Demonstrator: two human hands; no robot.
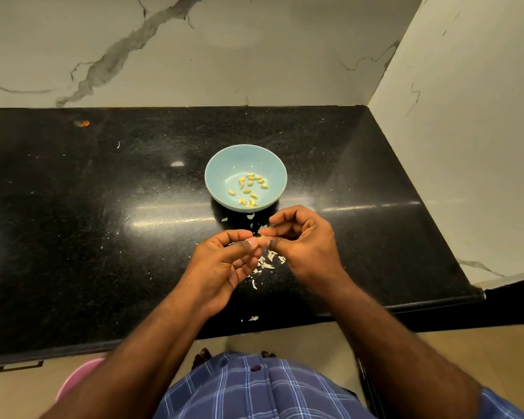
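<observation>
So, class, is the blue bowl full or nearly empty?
Nearly empty: the bowl holds only a scatter of small yellow pieces on its floor; the walls are bare.

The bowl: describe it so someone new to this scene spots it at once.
On the black counter that meets the marble wall corner, look just beyond the left hand and right hand pinching a small piece. The bowl is round and pale blue, holding small yellow pieces, while only loose white peel flakes lie near it.

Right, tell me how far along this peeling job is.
Done: peeled yellow pieces lie in the round light-blue bowl; white skin scraps litter the black speckled stone counter. In hand: left hand and right hand pinch one small piece between them. Left: no unpeeled stock shows, so cannot tell.
</observation>
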